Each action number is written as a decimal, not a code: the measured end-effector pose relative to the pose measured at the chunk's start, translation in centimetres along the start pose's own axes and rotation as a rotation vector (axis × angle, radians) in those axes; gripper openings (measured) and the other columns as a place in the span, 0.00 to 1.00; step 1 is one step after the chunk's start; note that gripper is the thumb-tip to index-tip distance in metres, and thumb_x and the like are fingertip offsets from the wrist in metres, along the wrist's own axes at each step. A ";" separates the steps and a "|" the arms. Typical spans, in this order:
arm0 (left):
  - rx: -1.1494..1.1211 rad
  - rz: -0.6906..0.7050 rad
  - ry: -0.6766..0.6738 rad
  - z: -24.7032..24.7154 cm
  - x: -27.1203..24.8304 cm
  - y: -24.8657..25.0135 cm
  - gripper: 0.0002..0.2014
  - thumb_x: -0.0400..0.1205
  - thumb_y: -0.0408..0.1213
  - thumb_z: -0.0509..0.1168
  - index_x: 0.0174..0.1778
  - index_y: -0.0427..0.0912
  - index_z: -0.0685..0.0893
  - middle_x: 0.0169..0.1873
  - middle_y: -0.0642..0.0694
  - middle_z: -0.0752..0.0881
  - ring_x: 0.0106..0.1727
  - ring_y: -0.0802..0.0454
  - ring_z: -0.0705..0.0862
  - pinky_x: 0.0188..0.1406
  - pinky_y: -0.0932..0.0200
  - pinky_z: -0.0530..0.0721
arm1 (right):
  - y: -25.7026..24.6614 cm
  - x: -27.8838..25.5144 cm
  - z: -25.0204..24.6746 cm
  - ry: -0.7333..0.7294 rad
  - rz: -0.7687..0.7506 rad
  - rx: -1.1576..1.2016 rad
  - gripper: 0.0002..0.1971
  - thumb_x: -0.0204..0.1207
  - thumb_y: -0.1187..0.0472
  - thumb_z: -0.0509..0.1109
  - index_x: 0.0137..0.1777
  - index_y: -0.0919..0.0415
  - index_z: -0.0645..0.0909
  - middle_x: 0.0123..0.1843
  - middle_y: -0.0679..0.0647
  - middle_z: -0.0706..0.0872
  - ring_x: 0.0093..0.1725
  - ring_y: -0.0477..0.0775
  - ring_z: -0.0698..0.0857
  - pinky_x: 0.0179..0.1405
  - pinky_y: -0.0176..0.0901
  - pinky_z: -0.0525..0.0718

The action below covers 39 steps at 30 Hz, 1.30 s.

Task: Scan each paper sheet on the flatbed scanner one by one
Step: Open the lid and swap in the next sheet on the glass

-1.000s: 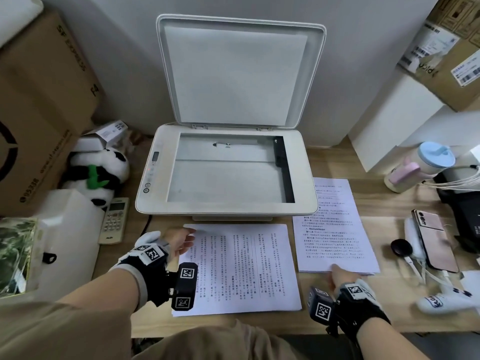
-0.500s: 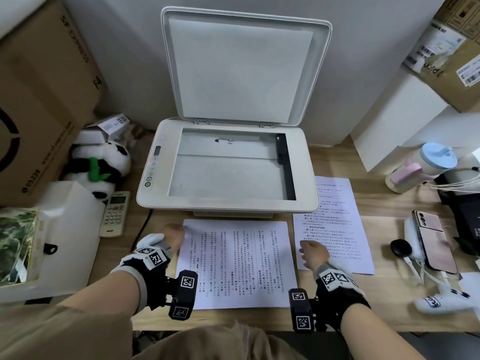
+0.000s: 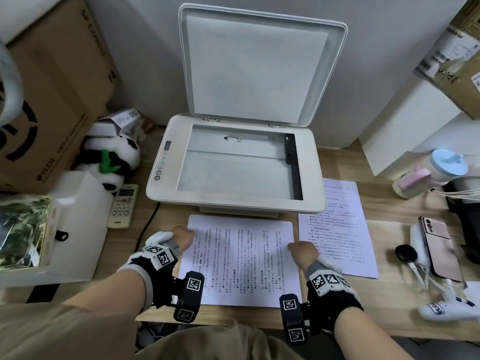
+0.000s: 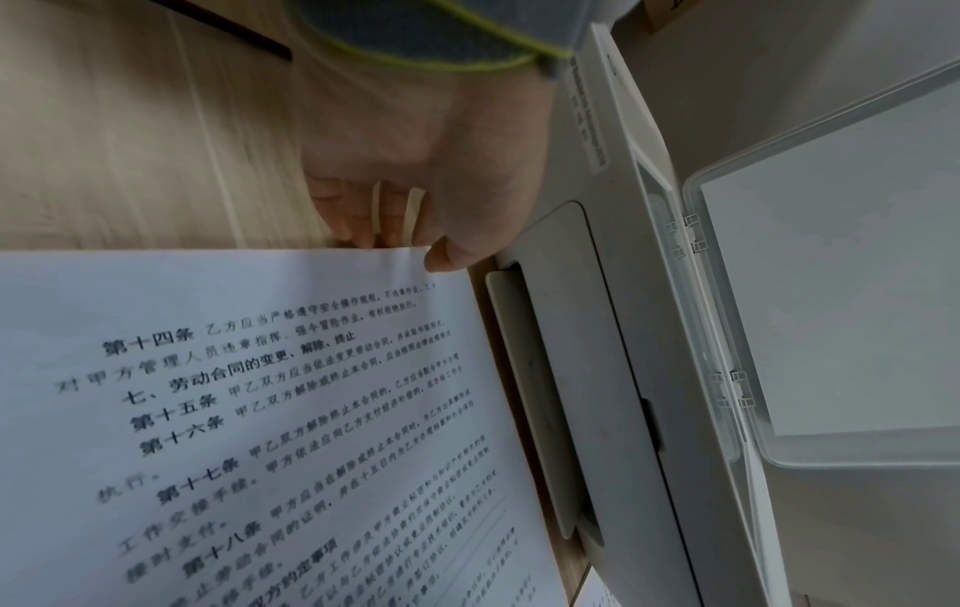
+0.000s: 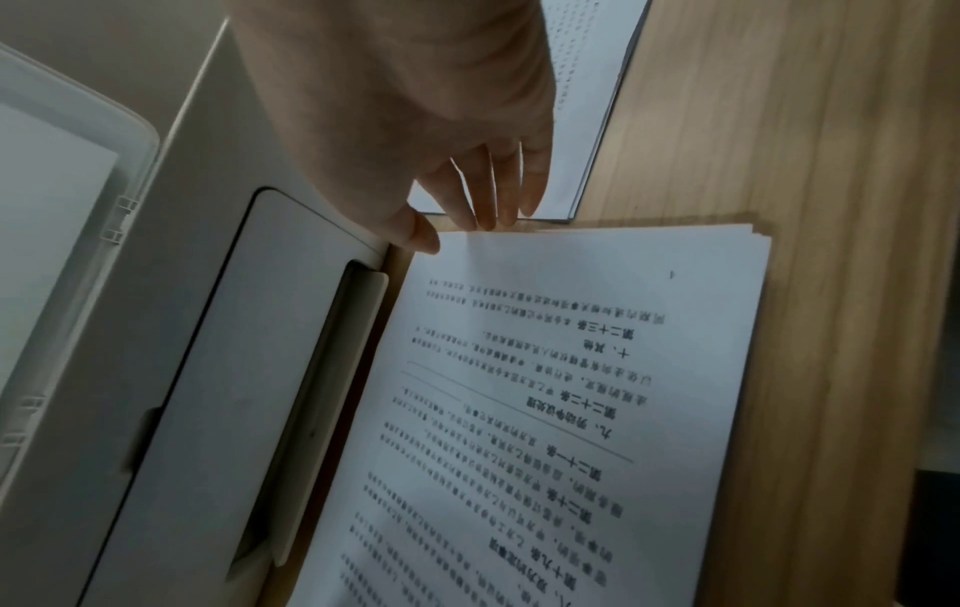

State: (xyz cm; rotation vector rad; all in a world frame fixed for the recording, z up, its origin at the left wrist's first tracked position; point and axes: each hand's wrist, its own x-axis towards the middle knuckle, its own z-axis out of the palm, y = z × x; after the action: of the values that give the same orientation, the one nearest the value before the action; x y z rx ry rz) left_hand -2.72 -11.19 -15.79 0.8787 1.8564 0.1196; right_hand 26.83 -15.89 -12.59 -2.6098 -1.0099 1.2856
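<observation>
Head view shows the flatbed scanner [image 3: 235,165] standing on the bench [image 3: 389,211] with its lid [image 3: 259,66] raised upright and the glass [image 3: 233,167] bare, so no sheet is being scanned at this moment. A stack of printed sheets [image 3: 241,258] lies just in front of the scanner, and a second pile [image 3: 337,227] lies beside it to the right, partly tucked under the scanner's corner; which of the two has been scanned cannot be told. The left hand [image 3: 181,236] is placed at the stack's left edge, where the left wrist view shows the top sheet's far corner pinched between thumb and curled fingers. The right hand [image 3: 302,252] is set at the stack's right edge, its thumb laid on the top sheet and its fingers [image 5: 493,197] extended down at the edge; whether the paper is truly caught there cannot be told. The task is judged to be mid-course: a sheet is about to be picked up, and placing, lid closing and scanning are left, with several sheets visibly remaining in the stack.
</observation>
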 end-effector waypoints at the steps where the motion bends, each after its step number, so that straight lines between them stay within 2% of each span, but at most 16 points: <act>1: 0.030 0.012 -0.012 -0.3 -0.1 0.0 0.09 0.84 0.28 0.59 0.38 0.34 0.78 0.45 0.34 0.79 0.46 0.40 0.78 0.30 0.66 0.71 | 0.3 0.2 0.1 -0.009 -0.010 0.001 0.18 0.84 0.59 0.56 0.67 0.68 0.77 0.68 0.63 0.80 0.63 0.61 0.80 0.62 0.43 0.75; 2: 0.038 0.029 -0.015 -0.5 -0.1 -0.1 0.06 0.81 0.33 0.66 0.42 0.33 0.79 0.43 0.35 0.80 0.42 0.40 0.79 0.27 0.65 0.70 | 0.7 0.5 0.2 0.017 -0.054 0.056 0.16 0.82 0.59 0.59 0.63 0.66 0.80 0.64 0.62 0.83 0.58 0.60 0.81 0.59 0.43 0.76; 4: 0.059 0.052 -0.002 -0.9 1.5 -1.1 0.22 0.68 0.45 0.78 0.49 0.36 0.80 0.45 0.41 0.84 0.38 0.47 0.81 0.35 0.63 0.76 | 1.2 0.5 0.3 0.078 -0.100 0.227 0.04 0.78 0.60 0.65 0.49 0.58 0.81 0.48 0.59 0.84 0.45 0.58 0.81 0.48 0.42 0.75; 7: 0.072 0.065 0.014 -1.2 1.8 -1.3 0.14 0.72 0.40 0.69 0.49 0.36 0.83 0.44 0.42 0.86 0.47 0.44 0.84 0.49 0.51 0.82 | 1.4 0.4 0.1 0.000 -0.157 0.425 0.07 0.76 0.65 0.70 0.51 0.57 0.76 0.45 0.59 0.81 0.35 0.54 0.78 0.40 0.43 0.76; 9: 0.054 0.075 -0.032 -1.4 0.3 -0.4 0.11 0.74 0.34 0.66 0.51 0.36 0.83 0.48 0.39 0.87 0.51 0.40 0.85 0.56 0.49 0.83 | 1.2 -0.1 -0.2 -0.105 -0.176 0.495 0.11 0.77 0.70 0.67 0.55 0.57 0.74 0.47 0.60 0.81 0.38 0.55 0.79 0.39 0.43 0.77; 11: 0.041 0.079 -0.076 -1.8 0.2 -0.4 0.13 0.70 0.30 0.67 0.51 0.35 0.82 0.49 0.38 0.87 0.52 0.38 0.85 0.60 0.47 0.83 | 1.2 -0.2 -0.4 -0.111 -0.188 0.458 0.08 0.76 0.74 0.64 0.47 0.60 0.78 0.45 0.65 0.83 0.42 0.57 0.78 0.43 0.46 0.75; 13: 0.016 0.089 -0.131 -2.2 -0.4 -0.2 0.09 0.70 0.29 0.68 0.46 0.35 0.82 0.44 0.38 0.86 0.45 0.41 0.85 0.51 0.52 0.85 | 1.6 0.3 -0.5 -0.020 -0.184 0.433 0.11 0.74 0.75 0.62 0.35 0.62 0.80 0.37 0.64 0.84 0.40 0.56 0.77 0.42 0.46 0.73; 17: 0.047 0.121 -0.322 -2.9 -1.6 0.2 0.07 0.74 0.33 0.74 0.43 0.38 0.82 0.33 0.44 0.81 0.27 0.56 0.75 0.23 0.67 0.69 | 2.1 0.6 -1.9 0.188 -0.150 0.499 0.10 0.72 0.75 0.61 0.38 0.63 0.81 0.35 0.58 0.81 0.43 0.58 0.77 0.37 0.41 0.71; 19: 0.084 0.171 -0.424 -3.4 -2.6 1.2 0.11 0.74 0.37 0.75 0.46 0.37 0.83 0.35 0.46 0.82 0.29 0.59 0.75 0.24 0.69 0.67 | 2.1 0.1 -3.0 0.270 -0.141 0.588 0.12 0.70 0.76 0.61 0.34 0.61 0.80 0.32 0.56 0.79 0.41 0.57 0.75 0.33 0.42 0.68; 23: 0.138 0.299 -0.530 -5.4 -5.5 4.8 0.12 0.74 0.41 0.74 0.27 0.44 0.82 0.20 0.53 0.77 0.20 0.61 0.70 0.21 0.69 0.64 | 0.7 -1.2 -6.0 0.421 -0.189 0.774 0.10 0.71 0.75 0.62 0.32 0.62 0.74 0.26 0.48 0.74 0.35 0.54 0.68 0.30 0.37 0.71; 25: 0.147 0.369 -0.501 -6.7 -7.0 7.0 0.15 0.72 0.44 0.73 0.21 0.45 0.79 0.15 0.53 0.74 0.15 0.61 0.66 0.17 0.70 0.62 | -0.3 -1.3 -7.7 0.457 -0.271 0.833 0.12 0.74 0.72 0.63 0.32 0.58 0.76 0.25 0.46 0.75 0.32 0.52 0.68 0.21 0.28 0.68; 29: -0.014 0.492 -0.430 -9.3 -8.3 10.8 0.18 0.76 0.43 0.69 0.20 0.45 0.76 0.14 0.53 0.70 0.14 0.60 0.61 0.13 0.69 0.56 | -2.4 -0.9 -10.8 0.446 -0.413 0.885 0.13 0.74 0.69 0.66 0.29 0.56 0.76 0.24 0.44 0.75 0.34 0.47 0.71 0.33 0.34 0.70; 31: -0.194 0.540 -0.384 -10.6 -8.8 12.7 0.14 0.80 0.38 0.66 0.26 0.45 0.78 0.14 0.53 0.68 0.15 0.60 0.60 0.15 0.68 0.53 | -4.0 -1.3 -12.4 0.396 -0.488 0.875 0.06 0.74 0.66 0.68 0.38 0.57 0.84 0.27 0.46 0.78 0.37 0.49 0.72 0.39 0.42 0.71; 33: -0.314 0.612 -0.306 -12.0 -9.6 14.6 0.09 0.81 0.37 0.65 0.35 0.43 0.81 0.14 0.54 0.68 0.16 0.60 0.60 0.15 0.68 0.53 | -5.8 -2.1 -13.9 0.399 -0.584 0.872 0.05 0.75 0.66 0.68 0.44 0.60 0.86 0.28 0.43 0.82 0.34 0.44 0.75 0.39 0.38 0.73; 35: -0.410 0.702 -0.230 -13.2 -10.8 16.3 0.05 0.81 0.37 0.65 0.43 0.41 0.84 0.17 0.53 0.73 0.17 0.61 0.63 0.14 0.70 0.55 | -7.9 -3.4 -15.5 0.452 -0.676 0.916 0.09 0.76 0.68 0.67 0.38 0.57 0.86 0.23 0.37 0.83 0.28 0.35 0.76 0.33 0.27 0.75; 39: -0.628 0.825 -0.141 -14.7 -12.0 18.5 0.09 0.79 0.43 0.67 0.44 0.40 0.86 0.31 0.50 0.88 0.27 0.60 0.72 0.17 0.73 0.67 | -10.6 -5.4 -17.3 0.347 -0.740 1.016 0.20 0.79 0.71 0.58 0.33 0.52 0.84 0.24 0.39 0.85 0.28 0.40 0.80 0.26 0.28 0.77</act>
State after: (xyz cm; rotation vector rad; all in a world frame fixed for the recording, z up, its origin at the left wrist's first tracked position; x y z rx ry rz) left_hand -3.02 -0.73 8.54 1.0946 1.1078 1.0563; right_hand 31.43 -6.95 5.83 -1.4090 -0.8042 0.7799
